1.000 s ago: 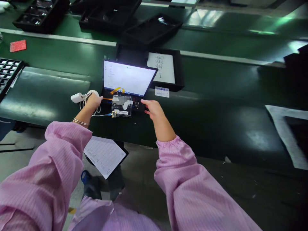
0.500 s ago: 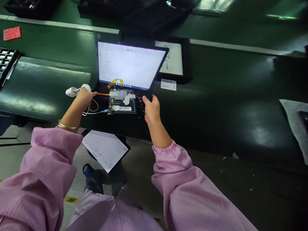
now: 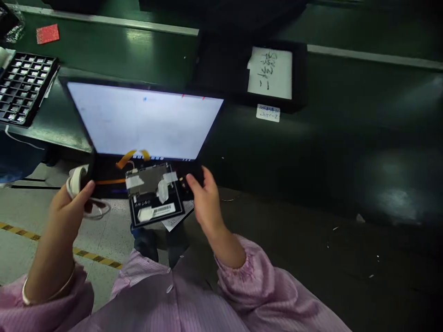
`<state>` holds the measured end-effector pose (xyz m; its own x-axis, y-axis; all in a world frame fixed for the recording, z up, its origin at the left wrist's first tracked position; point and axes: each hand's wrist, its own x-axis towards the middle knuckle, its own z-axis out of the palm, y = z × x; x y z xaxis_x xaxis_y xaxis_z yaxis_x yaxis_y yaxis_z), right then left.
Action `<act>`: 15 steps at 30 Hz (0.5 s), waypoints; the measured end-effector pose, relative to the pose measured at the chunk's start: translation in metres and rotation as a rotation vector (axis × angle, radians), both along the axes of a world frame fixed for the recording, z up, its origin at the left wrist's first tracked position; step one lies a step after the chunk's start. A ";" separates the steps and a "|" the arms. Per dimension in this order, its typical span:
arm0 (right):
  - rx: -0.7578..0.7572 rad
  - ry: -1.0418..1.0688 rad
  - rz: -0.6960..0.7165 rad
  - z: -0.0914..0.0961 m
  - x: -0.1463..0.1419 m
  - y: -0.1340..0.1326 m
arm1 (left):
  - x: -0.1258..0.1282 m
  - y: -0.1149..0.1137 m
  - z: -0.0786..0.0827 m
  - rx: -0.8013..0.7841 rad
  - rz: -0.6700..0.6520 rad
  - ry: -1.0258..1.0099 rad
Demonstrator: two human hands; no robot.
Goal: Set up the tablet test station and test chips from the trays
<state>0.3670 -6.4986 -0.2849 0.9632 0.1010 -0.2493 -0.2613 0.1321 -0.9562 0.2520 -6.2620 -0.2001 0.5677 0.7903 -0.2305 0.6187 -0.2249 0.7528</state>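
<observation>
A lit display panel (image 3: 143, 122) hangs in front of me, its lower edge reaching past the bench edge. A circuit board (image 3: 154, 193) with a metal shield and white tape lies against its lower part, and an orange ribbon cable (image 3: 132, 158) curls above the board. My left hand (image 3: 67, 216) grips the panel's lower left corner, with a coiled white cable (image 3: 75, 180) at the fingertips. My right hand (image 3: 206, 203) holds the panel's lower right edge, fingers spread beside the board.
A black tray (image 3: 277, 74) holding a handwritten sheet sits on the dark green bench (image 3: 346, 152), with a small white label (image 3: 268, 113) below it. A black parts tray (image 3: 24, 87) and a red pad (image 3: 47, 33) lie at the left. Yellow-and-black floor tape (image 3: 69, 249) runs below.
The panel and board have come toward me off the bench, with both hands moving in with them. The camera view has tilted and shifted, and the paper sheet is now mostly behind the board.
</observation>
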 end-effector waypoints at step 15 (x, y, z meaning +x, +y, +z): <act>-0.160 0.176 0.115 -0.164 -0.161 0.012 | -0.169 0.015 -0.171 -0.259 0.120 0.156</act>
